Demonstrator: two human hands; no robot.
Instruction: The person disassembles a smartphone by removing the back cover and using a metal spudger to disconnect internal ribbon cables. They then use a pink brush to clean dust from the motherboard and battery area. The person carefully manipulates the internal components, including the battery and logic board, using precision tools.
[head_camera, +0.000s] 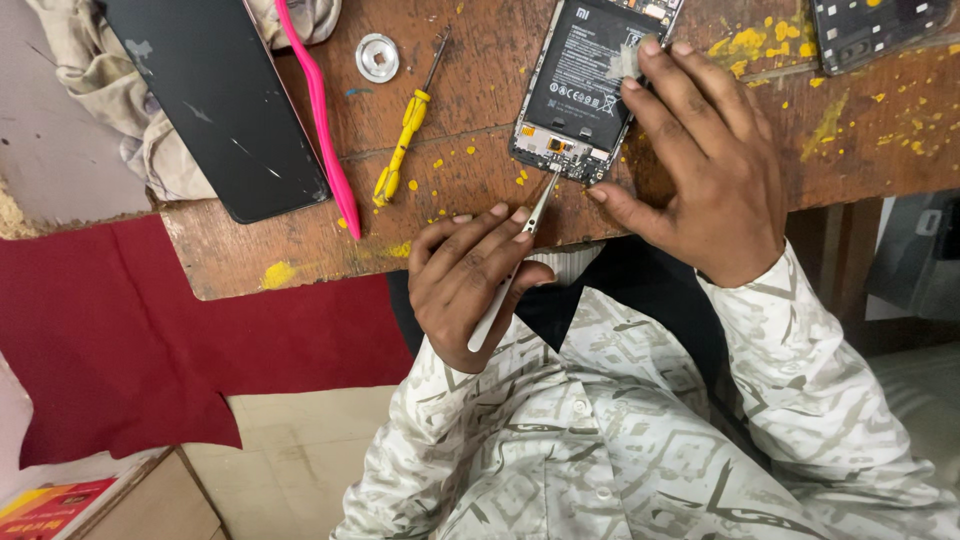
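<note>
Probing step, centre frame: left hand (470, 290), fingers closed on tweezers (512, 268), sets the tip at the opened phone (575, 90) – right hand (700, 150), fingers spread flat, pins it. Further tip work likely demands steadiness.

An opened phone (585, 85) — back off, black battery showing — lies flat on the counter (470, 200); slim white tweezers (510, 275) touch its lower edge.

Opened phone (590, 85) top cut off
</note>
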